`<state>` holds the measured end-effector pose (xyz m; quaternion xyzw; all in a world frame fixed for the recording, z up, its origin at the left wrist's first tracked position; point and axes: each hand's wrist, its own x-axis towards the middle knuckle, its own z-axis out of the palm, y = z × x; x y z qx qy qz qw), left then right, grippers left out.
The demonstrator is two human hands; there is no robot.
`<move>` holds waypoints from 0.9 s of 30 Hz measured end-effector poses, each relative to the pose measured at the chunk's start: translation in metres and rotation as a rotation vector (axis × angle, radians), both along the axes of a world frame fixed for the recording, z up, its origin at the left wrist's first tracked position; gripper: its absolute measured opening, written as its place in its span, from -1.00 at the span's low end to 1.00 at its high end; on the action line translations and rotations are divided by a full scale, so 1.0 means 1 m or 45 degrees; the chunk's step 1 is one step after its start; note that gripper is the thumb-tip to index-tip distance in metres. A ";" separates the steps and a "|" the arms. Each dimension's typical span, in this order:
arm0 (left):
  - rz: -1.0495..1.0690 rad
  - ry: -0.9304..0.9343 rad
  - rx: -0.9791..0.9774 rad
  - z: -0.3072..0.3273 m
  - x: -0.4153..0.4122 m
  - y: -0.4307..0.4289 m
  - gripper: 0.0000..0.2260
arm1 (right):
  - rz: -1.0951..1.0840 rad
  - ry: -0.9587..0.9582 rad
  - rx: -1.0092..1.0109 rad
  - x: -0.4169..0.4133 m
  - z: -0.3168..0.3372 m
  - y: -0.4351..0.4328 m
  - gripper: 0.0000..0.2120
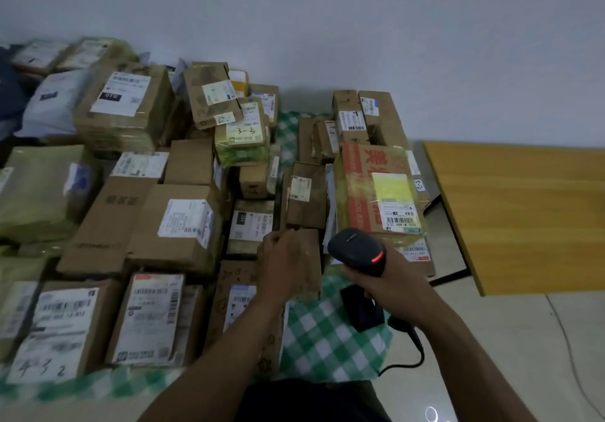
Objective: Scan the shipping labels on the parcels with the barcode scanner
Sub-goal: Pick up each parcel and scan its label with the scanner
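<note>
My right hand [389, 276] grips a black barcode scanner [357, 250] with a red light glowing on its head. The scanner is held just below a red and yellow taped parcel [363, 189] whose white shipping label [401, 217] faces up. My left hand [281, 263] holds a small brown cardboard parcel [311, 261] at its left edge, fingers curled over the top. Many more cardboard parcels with white labels, such as a large labelled box [183, 222], cover the table to the left.
A green and white checked cloth [324, 333] covers the table under the parcels. A black scanner stand [360, 310] and cable [409, 349] lie near the front edge. A yellow wooden tabletop [523, 212] stands at the right, above a tiled floor [523, 356].
</note>
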<state>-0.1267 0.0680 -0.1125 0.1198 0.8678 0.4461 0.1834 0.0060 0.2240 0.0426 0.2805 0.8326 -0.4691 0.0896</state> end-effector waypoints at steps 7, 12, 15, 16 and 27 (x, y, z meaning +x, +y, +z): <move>0.098 0.031 -0.293 0.015 0.042 -0.086 -0.42 | 0.239 -0.002 -0.088 -0.010 -0.008 -0.030 -0.70; 0.089 -0.159 -0.454 0.009 0.060 -0.113 0.00 | 0.370 -0.037 -0.129 -0.011 -0.022 -0.053 -0.60; 0.154 -0.216 -0.396 0.006 0.063 -0.116 0.15 | 0.381 -0.028 -0.145 -0.009 -0.030 -0.059 -0.64; 0.174 -0.241 -0.389 0.007 0.062 -0.116 0.20 | 0.384 -0.020 -0.160 -0.009 -0.031 -0.061 -0.67; 0.227 -0.418 -0.522 0.025 0.071 -0.117 0.21 | 0.364 -0.035 -0.149 -0.008 -0.048 -0.066 -0.69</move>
